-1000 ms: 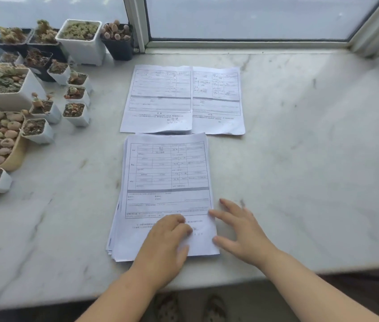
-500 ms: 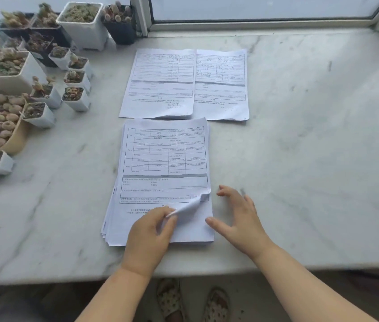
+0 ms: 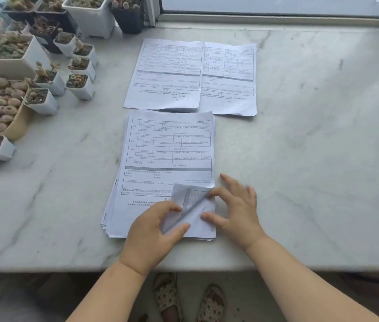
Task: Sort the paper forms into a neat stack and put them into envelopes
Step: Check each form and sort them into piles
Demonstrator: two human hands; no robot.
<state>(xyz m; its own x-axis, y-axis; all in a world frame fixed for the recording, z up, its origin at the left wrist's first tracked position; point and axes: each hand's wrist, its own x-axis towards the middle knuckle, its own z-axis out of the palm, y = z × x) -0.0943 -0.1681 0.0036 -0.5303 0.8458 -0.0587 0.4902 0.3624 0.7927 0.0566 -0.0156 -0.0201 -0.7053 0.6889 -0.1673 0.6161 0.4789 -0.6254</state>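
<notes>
Whole thing sits on a white marble ledge [image 3: 311, 147] with grey veining, right under a window frame [image 3: 276, 18]. Far left is crowded with little succulent pots [image 3: 79, 86], mostly white square ones, plus a dark pot [image 3: 127, 18] by the frame. Down below the ledge, patterned slippers [image 3: 167, 298] on the floor.

Fanned form stack [image 3: 160, 168], top corner curled, two piles [image 3: 191, 75] beyond

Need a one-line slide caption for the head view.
Left hand peels up the near corner of the top form while right hand steadies the sheet beneath.
</notes>
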